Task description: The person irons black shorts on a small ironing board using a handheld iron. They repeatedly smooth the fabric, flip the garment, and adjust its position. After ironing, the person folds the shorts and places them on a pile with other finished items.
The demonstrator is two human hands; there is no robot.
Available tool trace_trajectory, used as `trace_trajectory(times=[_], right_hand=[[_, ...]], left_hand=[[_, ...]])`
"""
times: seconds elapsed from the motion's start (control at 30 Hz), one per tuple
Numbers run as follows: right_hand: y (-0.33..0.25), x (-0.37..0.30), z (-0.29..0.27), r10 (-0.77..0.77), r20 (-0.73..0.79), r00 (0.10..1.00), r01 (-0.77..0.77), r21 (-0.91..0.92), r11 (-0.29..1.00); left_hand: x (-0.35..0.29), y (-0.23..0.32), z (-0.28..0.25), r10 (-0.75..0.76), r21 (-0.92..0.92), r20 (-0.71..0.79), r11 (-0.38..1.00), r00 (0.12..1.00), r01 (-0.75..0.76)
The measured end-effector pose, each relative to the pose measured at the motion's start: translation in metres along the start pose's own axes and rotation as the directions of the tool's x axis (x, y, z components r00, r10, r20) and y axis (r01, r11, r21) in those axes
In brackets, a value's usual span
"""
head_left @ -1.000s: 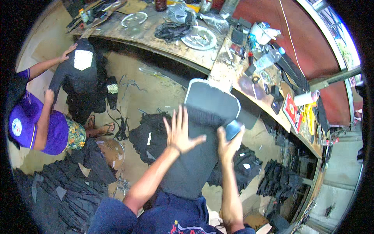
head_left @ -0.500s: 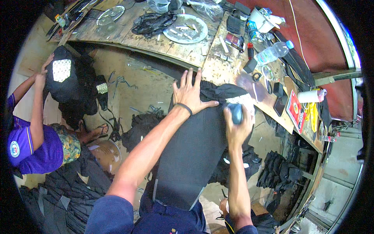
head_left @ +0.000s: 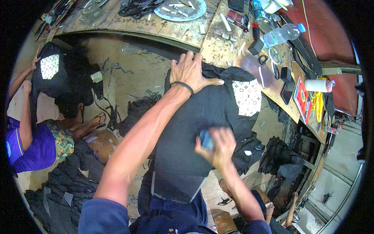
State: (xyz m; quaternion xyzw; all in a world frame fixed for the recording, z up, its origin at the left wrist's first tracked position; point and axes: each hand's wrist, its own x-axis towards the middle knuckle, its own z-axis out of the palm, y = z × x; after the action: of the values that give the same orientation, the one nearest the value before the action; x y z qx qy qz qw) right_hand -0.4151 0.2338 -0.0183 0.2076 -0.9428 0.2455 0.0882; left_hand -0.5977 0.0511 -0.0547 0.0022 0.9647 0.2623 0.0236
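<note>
A black garment (head_left: 181,132) lies spread before me, its near end framed by pale grey edges. A white patch (head_left: 247,97) with a dark printed pattern is on its far right part. My left hand (head_left: 190,75) lies on the garment's far edge, thumb stretched right and fingers bent at the edge, holding nothing. My right hand (head_left: 221,146), smeared by motion, grips a small blue rounded block (head_left: 206,140) over the middle of the garment. Blur hides the block's exact kind and whether it touches the cloth.
A wooden table (head_left: 128,29) runs along the far side, bearing a plate (head_left: 187,15), a water bottle (head_left: 282,36) and a white roll (head_left: 319,85). At left, a person in purple (head_left: 37,144) handles another black garment (head_left: 72,84). Black cloth (head_left: 74,191) heaps on the floor.
My right hand has moved the blue block from the white patch toward me and left, uncovering the patch. My left hand stays at the far edge, its fingers more bent.
</note>
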Motion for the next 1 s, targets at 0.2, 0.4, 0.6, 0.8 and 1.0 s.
trace_trajectory(times=[0.2,0.4,0.6,0.8,1.0], right_hand=[[-0.004,0.05,-0.008,-0.042,-0.073,0.996,0.044,0.028,0.999],[-0.04,-0.06,0.012,0.018,-0.03,0.999,-0.017,0.025,1.0],[-0.025,-0.081,0.006,0.07,0.056,0.996,-0.074,0.073,0.995],[-0.012,0.044,0.03,0.046,-0.106,0.993,-0.055,-0.081,0.995],[-0.057,-0.017,0.01,-0.024,0.085,0.996,0.014,0.117,0.993]], left_hand=[[0.001,0.0,0.0,0.007,0.027,0.001,1.0,1.0,-0.007],[-0.006,0.001,0.005,0.032,0.003,-0.123,0.999,0.992,-0.032],[-0.033,-0.026,-0.021,0.753,-0.014,0.045,0.657,0.656,-0.753],[0.001,-0.052,-0.003,0.846,0.035,0.17,0.507,0.505,-0.861],[0.011,-0.051,0.009,0.814,0.084,0.243,0.524,0.527,-0.848]])
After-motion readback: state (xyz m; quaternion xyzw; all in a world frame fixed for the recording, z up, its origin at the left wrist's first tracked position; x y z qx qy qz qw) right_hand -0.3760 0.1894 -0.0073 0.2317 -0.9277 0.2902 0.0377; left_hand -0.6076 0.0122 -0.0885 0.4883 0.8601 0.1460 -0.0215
